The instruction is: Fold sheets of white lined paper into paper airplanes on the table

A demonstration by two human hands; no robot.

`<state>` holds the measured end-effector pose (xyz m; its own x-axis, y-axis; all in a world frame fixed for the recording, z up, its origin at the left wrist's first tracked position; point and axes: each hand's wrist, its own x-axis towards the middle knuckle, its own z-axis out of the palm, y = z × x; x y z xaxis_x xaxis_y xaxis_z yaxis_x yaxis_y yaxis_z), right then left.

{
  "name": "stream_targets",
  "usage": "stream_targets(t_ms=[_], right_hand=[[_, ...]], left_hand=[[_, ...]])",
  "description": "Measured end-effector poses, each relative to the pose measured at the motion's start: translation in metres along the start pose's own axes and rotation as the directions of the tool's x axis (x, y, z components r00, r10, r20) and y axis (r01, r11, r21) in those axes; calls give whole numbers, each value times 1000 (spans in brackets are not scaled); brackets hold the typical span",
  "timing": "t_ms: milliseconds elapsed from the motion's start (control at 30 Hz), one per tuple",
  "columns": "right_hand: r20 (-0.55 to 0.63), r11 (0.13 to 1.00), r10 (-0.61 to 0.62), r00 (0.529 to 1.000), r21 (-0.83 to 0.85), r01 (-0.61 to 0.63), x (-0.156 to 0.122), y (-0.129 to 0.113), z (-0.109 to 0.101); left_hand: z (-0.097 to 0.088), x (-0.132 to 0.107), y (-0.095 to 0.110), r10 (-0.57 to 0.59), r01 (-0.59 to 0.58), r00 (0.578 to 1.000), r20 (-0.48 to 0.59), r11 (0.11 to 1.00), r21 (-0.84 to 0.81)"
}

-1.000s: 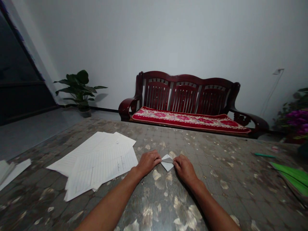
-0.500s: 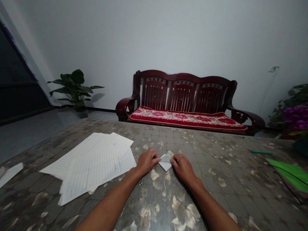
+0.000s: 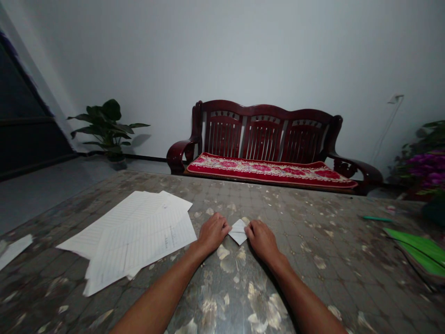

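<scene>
A small folded piece of white paper (image 3: 238, 231) lies on the patterned table (image 3: 313, 260) between my two hands. My left hand (image 3: 212, 233) has its fingers curled and pinches the paper's left corner. On the other side, my right hand (image 3: 261, 237) is closed on the right corner. Both hands rest on the tabletop, knuckles up, with the fingertips hidden under the hands.
A loose stack of lined white sheets (image 3: 134, 236) lies left of my hands. Green paper (image 3: 419, 255) and a green pen (image 3: 377, 218) sit at the right. Another white sheet (image 3: 14, 249) is at the far left. A wooden bench with a red cushion (image 3: 267, 153) stands behind the table.
The two hands have drawn a little closer together on the paper, which now looks flatter and more closed. The view has shifted slightly.
</scene>
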<state>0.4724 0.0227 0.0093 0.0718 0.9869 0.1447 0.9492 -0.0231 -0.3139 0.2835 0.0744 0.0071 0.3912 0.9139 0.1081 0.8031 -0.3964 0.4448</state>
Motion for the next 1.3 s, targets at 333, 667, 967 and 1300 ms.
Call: stream_targets(t_ms=[333, 667, 967, 1300], right_hand=[[-9, 999, 9, 1000, -54, -10, 0, -1, 0], [-13, 1000, 21, 1000, -7, -21, -1, 1, -4], [-11, 998, -24, 1000, 54, 25, 1, 9, -1], [29, 998, -60, 998, -30, 61, 3, 5, -3]], left_hand=[[-1, 0, 3, -15, 17, 999, -34, 997, 70], [0, -5, 8, -38, 43, 998, -58, 996, 83], [3, -9, 8, -48, 55, 995, -86, 995, 77], [6, -8, 5, -59, 58, 995, -77, 998, -25]])
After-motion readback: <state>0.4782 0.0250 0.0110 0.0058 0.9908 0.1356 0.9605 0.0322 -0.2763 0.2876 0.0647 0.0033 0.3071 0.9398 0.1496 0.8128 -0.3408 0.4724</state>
